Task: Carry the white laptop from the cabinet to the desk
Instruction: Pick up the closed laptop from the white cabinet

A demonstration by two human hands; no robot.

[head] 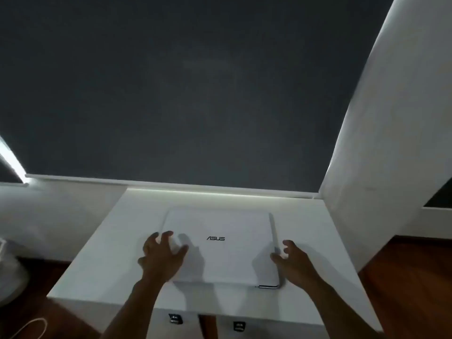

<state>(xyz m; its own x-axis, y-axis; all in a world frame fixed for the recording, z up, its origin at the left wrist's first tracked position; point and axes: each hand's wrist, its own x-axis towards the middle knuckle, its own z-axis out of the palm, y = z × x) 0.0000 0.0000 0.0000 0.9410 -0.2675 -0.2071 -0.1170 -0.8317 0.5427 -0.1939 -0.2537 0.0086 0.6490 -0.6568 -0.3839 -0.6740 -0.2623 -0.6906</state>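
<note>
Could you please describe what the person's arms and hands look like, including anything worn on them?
Both forearms are bare as far as the picture shows, with no sleeves in view. The left hand and the right hand wear no gloves, and no rings, watch or bracelet can be made out in the dim light.

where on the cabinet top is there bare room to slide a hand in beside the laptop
Bare strips of cabinet top lie left of the white laptop, to its right out to the cabinet's right edge, and behind it up to the dark blind. The laptop's two side edges are crowded: the left hand and right hand are spread open there.
</note>
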